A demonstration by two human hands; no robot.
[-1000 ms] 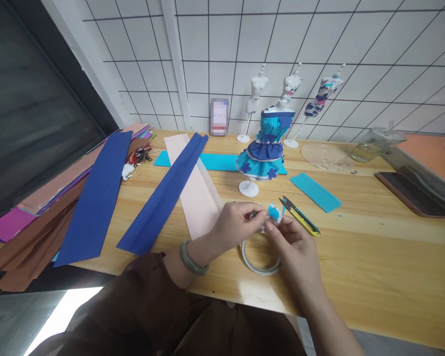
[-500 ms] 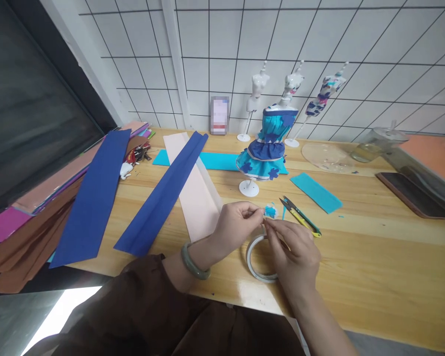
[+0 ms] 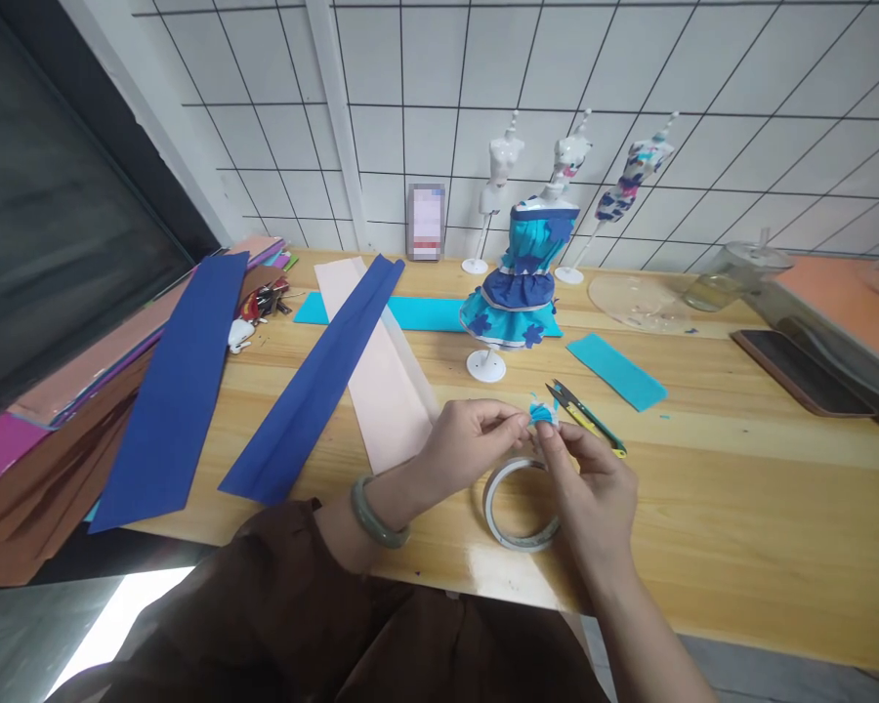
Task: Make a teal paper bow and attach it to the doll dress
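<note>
A small turquoise and white piece [image 3: 543,411], looking like crumpled paper, sits at my fingertips. My right hand [image 3: 593,478] is closed in a pinch on its lower edge, thumb nearest to me. Just left of it, my left hand [image 3: 465,439] is pinched too; what is between those fingertips is too small to tell. A roll of white tape [image 3: 492,513] lies flat below my hands, partly covered by my right hand. Thread snips [image 3: 590,420] with yellow and green handles lie behind my right fingers. A turquoise paper strip [image 3: 619,373] lies farther back.
A small mannequin in a blue ruffled dress [image 3: 520,259] stands behind my hands, with other mannequins [image 3: 502,166] against the tiled wall. Blue strips [image 3: 314,381] and a pale pink strip [image 3: 381,410] lie left. A dark phone [image 3: 798,373] and a lidded cup [image 3: 732,278] are right.
My right hand has shifted its fingertips up onto the small turquoise piece, which was just beyond them. My left fingertips stay close beside it. The whole view has shifted slightly.
</note>
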